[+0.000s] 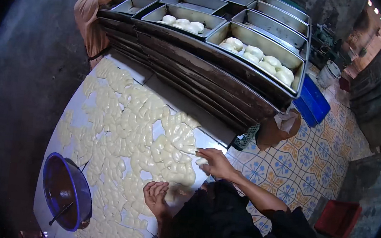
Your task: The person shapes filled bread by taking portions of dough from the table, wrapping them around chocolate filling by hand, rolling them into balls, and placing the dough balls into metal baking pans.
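Observation:
Flattened, glossy pale dough [140, 118] covers much of the white table [49, 202] in overlapping pieces. At the table's right edge my right hand [216, 163] is closed on a small pale piece of dough [201, 161], its fingertips beside the sheet of dough. My left hand [156, 197] is over the near part of the dough, fingers loosely bent and slightly apart, and I see nothing held in it. A blue basin [83, 196] stands at the table's left, with a dark stick-like handle leaning inside.
Stacked metal pans [258, 86] rise along the far side; two front pans hold several round dough balls [254, 54]. A co-worker [89, 22] reaches over the pans at far left. On the patterned tile floor [296, 161] are a blue crate [312, 103] and a red crate [338, 219].

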### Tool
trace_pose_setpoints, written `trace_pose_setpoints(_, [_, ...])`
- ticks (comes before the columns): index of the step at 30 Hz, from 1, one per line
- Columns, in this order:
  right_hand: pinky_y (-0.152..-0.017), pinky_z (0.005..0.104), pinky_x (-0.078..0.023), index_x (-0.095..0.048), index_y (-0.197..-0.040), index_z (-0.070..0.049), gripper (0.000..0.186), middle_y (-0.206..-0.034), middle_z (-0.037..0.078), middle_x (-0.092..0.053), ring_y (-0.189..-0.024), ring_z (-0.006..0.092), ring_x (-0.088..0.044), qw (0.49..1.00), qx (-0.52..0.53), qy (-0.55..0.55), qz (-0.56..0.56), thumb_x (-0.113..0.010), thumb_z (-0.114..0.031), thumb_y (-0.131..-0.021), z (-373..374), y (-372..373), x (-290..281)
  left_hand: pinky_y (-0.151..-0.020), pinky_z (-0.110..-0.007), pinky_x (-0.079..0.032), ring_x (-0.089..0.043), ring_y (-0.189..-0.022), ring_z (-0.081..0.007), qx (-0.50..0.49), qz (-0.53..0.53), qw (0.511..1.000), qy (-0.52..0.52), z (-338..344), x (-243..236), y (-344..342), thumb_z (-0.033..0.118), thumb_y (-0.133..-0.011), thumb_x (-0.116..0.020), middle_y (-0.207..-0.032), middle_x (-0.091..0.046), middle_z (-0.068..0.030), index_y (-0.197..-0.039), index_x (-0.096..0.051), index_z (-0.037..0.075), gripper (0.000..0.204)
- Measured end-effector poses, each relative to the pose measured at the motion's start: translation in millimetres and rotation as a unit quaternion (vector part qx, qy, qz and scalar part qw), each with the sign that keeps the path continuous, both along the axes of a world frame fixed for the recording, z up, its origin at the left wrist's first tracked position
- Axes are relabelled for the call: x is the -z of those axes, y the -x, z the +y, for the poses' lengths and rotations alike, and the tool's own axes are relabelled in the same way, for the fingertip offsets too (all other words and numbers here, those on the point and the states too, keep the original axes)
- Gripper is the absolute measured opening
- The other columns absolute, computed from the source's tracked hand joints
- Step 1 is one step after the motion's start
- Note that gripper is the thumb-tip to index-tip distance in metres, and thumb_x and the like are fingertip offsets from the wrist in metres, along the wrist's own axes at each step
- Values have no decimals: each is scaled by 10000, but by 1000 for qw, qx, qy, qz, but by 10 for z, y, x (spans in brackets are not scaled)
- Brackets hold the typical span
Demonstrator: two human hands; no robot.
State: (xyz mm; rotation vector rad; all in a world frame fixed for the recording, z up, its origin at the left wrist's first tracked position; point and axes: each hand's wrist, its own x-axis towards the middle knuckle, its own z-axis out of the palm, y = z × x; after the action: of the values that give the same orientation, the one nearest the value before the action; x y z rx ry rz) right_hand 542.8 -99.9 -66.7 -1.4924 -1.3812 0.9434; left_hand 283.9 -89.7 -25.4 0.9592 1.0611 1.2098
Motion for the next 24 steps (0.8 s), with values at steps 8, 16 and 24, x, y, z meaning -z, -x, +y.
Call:
trace_pose_setpoints(8, [-837,445,-485,-527,-1171,0,394,-1017,237,-618,-924,404,-612,965,232,7,-121,-606,-123,-805,1171,-106,307,-1072,-390,-333,-496,-1221,-292,200,124,963,-130,665,39,-1063,-118,-726,-372,-1225,-539,-213,-1373,-316,-10,658])
trace_pose_setpoints(16, [-659,271,-409,-497,-879,-29,177,-777,53,-525,-722,136,-482,927,215,-80,297,-578,11,-727,453,-241,181,-1117,-586,-145,-277,-1389,-332,313,619,652,-306,1427,529,-1718,-88,-711,-431,-1430,-408,-177,-1416,-380,120,737])
trace_pose_setpoints(24, [-629,280,-364,-444,-742,-34,206,-698,36,-432,-670,125,-430,908,189,-62,369,-540,125,-651,-503,-740,-496,-1090,-649,-123,-272,-1394,-314,281,633,662,-286,1366,474,-1855,-66,-686,-475,-1362,-471,-211,-1367,-466,118,706])
